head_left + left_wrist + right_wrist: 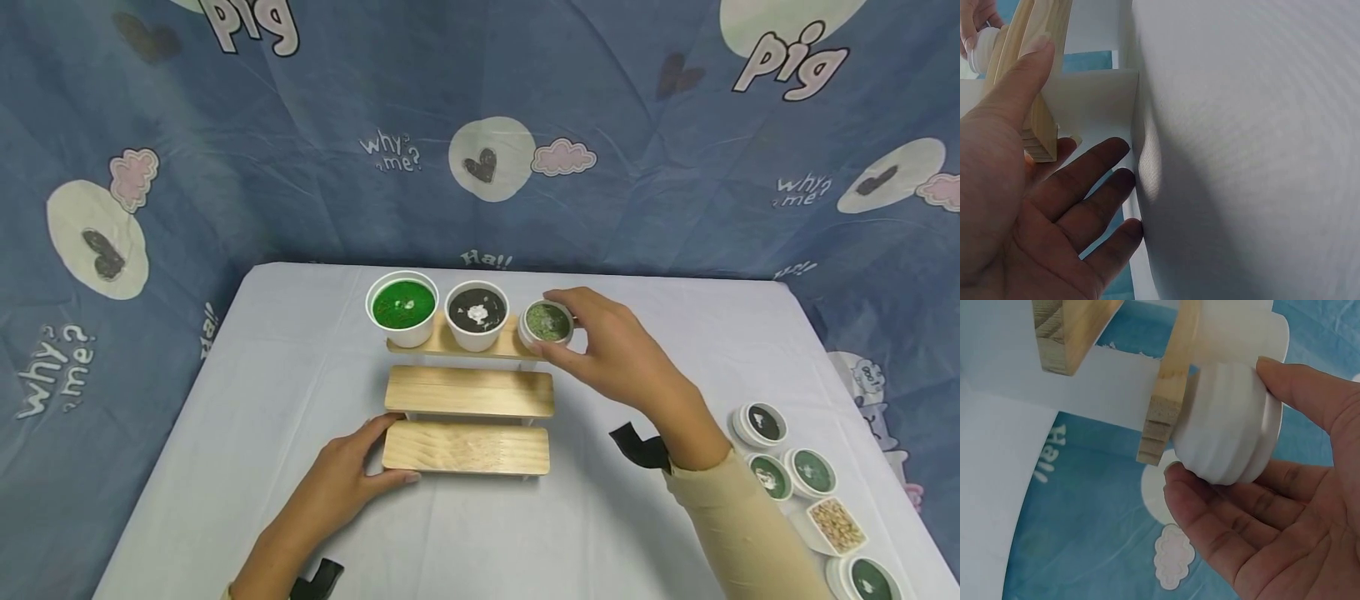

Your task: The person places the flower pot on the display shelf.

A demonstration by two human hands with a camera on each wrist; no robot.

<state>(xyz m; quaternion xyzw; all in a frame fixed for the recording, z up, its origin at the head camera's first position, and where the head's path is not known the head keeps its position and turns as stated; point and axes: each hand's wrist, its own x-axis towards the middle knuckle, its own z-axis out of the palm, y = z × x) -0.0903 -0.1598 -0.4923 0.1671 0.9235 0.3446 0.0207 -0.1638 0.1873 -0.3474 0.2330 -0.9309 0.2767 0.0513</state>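
A three-step display stand with pale wooden boards (467, 447) and white side panels (1094, 94) stands on the white-covered table. My left hand (347, 477) grips the left end of the lowest board, thumb along the front edge and index finger behind; the other fingers spread below in the left wrist view. My right hand (626, 358) holds a small ribbed white pot (1229, 425) between thumb and fingers at the right end of the top board (1175, 381). Green granules (547, 322) fill the pot. Beside it on that board are a black-topped white cup (476, 340) and a green-topped white cup (407, 337).
At the table's right side stand several small white pots, among them a dark-topped one (764, 422) and a green-topped one (813, 472). A square white container of beige pieces (837, 525) is among them. A blue printed cloth (375, 208) hangs behind the table (300, 350).
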